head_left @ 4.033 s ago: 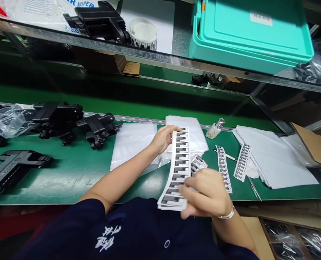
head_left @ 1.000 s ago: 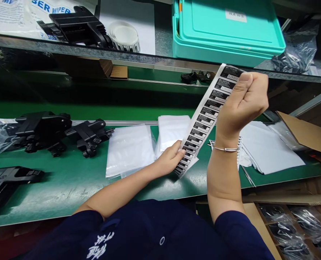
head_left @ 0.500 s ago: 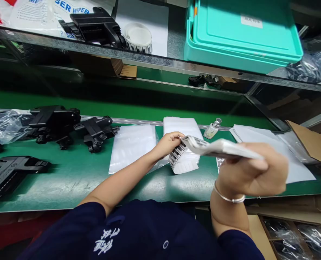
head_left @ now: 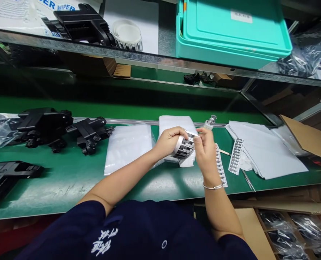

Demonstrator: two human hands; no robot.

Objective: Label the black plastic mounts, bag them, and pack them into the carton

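A curled strip of labels (head_left: 185,147), white with black printed blocks, is held between both hands over the green bench. My left hand (head_left: 171,141) is closed on its left side, thumb and fingers pinching it. At the strip's upper right edge, my right hand (head_left: 206,148) pinches with thumb and fingertips. Beneath the hands lies a stack of clear plastic bags (head_left: 175,122). Two flat label strips rest on the bench to the right: one label sheet (head_left: 221,169) beside my right wrist, another label sheet (head_left: 236,156) farther right.
Black plastic devices (head_left: 88,131) and flat plastic bags (head_left: 129,144) lie at left. A small glass bottle (head_left: 209,123) stands behind my right hand. Tweezers (head_left: 248,180) and white paper sheets (head_left: 269,151) lie right. Overhead, a shelf holds a label roll (head_left: 127,34) and a teal box (head_left: 231,54).
My right hand has come down and left from its raised position, bringing the stretched-out label strip back in close to my left hand. The view has shifted slightly.
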